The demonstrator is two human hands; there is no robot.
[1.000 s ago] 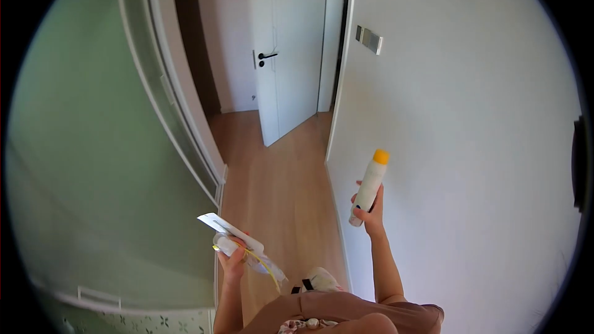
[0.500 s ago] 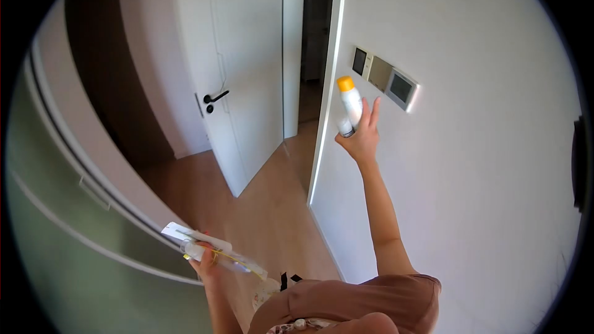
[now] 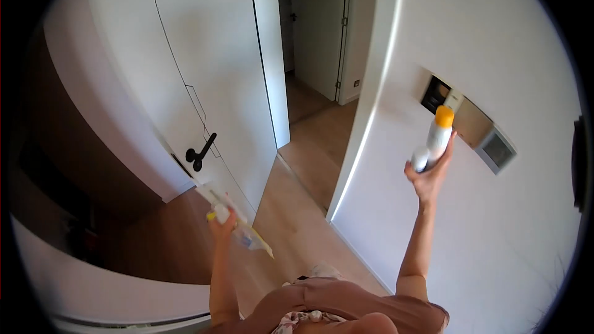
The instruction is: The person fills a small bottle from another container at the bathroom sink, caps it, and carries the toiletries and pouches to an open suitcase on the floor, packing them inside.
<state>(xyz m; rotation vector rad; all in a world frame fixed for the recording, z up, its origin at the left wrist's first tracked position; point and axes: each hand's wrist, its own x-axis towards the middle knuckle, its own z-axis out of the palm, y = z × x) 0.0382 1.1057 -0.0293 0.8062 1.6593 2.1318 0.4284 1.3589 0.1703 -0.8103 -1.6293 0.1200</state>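
Observation:
My right hand (image 3: 433, 180) is raised near the wall, closed around a white bottle with a yellow-orange cap (image 3: 439, 138). A smaller white bottle (image 3: 419, 159) sits in the same grip, on its thumb side. Lower on the left, my left hand (image 3: 222, 226) is closed on a bundle: a clear plastic packet with a yellow edge (image 3: 252, 240), a flat white piece (image 3: 213, 195) and a small white item (image 3: 221, 213). Motion blurs this bundle, so its exact contents cannot be made out.
A white door (image 3: 216, 55) with a black handle (image 3: 202, 151) stands ajar at left. Beyond the doorway, wooden floor (image 3: 328, 142) leads to another door (image 3: 318, 31). On the right wall are panels, including a grey-screened one (image 3: 497, 149). A dark opening lies far left.
My view has moved closer to the doorway, and the further door now shows. Both hands still hold their things; the right hand appears further right and lower, the left higher.

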